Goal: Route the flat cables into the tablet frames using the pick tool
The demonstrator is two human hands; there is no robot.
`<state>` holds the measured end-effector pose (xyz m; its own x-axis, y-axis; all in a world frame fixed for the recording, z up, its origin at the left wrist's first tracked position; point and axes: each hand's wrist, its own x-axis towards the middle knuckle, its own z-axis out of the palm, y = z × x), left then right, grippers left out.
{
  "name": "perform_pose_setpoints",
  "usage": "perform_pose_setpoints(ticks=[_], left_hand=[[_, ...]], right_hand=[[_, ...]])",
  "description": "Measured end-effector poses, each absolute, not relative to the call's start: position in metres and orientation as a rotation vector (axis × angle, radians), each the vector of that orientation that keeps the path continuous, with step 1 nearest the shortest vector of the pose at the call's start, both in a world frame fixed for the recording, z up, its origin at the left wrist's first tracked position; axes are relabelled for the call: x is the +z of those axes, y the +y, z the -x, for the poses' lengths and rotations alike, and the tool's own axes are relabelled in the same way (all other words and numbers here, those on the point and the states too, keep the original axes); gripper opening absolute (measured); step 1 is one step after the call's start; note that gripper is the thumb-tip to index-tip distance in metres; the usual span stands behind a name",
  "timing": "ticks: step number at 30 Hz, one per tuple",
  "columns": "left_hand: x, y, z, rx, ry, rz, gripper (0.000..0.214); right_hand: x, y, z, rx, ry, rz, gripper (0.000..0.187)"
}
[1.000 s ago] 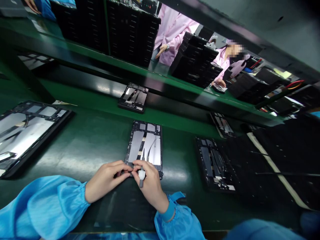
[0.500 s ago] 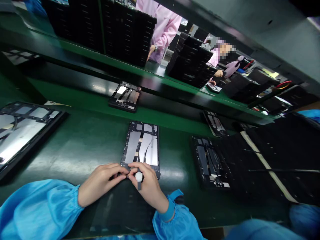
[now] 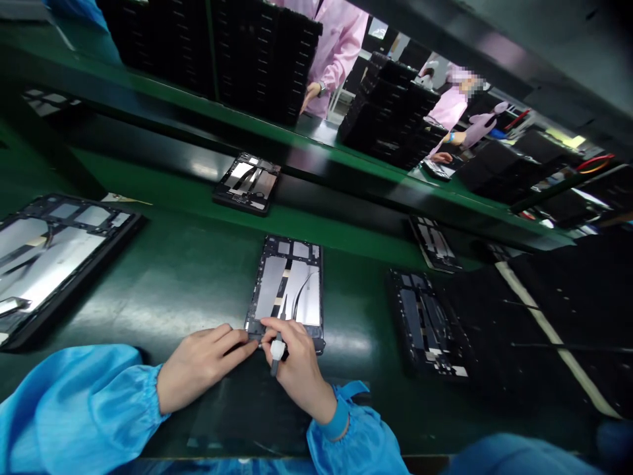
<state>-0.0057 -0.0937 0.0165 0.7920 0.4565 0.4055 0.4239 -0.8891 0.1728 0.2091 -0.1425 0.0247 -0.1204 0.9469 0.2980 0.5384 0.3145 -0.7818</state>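
Observation:
An opened tablet (image 3: 307, 298), its silvery inside and dark cables facing up, lies in front of me on the green bench. My right hand (image 3: 299, 366) is closed round dark tweezers (image 3: 277, 349) with a white wrap, at the tablet's near edge. The tweezers' pointed end reaches up over the silvery inside. At the tablet's near left corner rests my left hand (image 3: 202, 363), its fingertips pressed close together beside the right fingers. Whatever small thing may be between them is hidden.
Other opened tablets lie at the left (image 3: 54, 257), on the far strip (image 3: 248, 183) and at the right (image 3: 429, 323). Black stacked trays (image 3: 395, 112) stand on the raised shelf behind. A dark padded block (image 3: 544, 316) fills the right side. People in pink work beyond.
The view has shifted slightly, so the scene sits a little differently. My left fingers, earlier in a pinch at the tablet's corner, now lie flatter along its near edge. The right hand keeps the tweezers.

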Motion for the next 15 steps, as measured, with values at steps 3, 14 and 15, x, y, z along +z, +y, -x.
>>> perform_pose_setpoints(ticks=[3, 14, 15], left_hand=[[0.013, -0.097, 0.015, 0.621, 0.692, -3.019, 0.044], [0.018, -0.094, 0.025, 0.495, 0.675, -3.005, 0.046], [0.017, -0.093, 0.025, 0.486, 0.665, -3.011, 0.045]], right_hand=[[0.024, -0.143, -0.209, 0.648, -1.788, 1.330, 0.045], [0.024, -0.143, -0.212, 0.682, -1.787, 1.319, 0.046], [0.023, -0.143, -0.212, 0.685, -1.784, 1.319, 0.045]])
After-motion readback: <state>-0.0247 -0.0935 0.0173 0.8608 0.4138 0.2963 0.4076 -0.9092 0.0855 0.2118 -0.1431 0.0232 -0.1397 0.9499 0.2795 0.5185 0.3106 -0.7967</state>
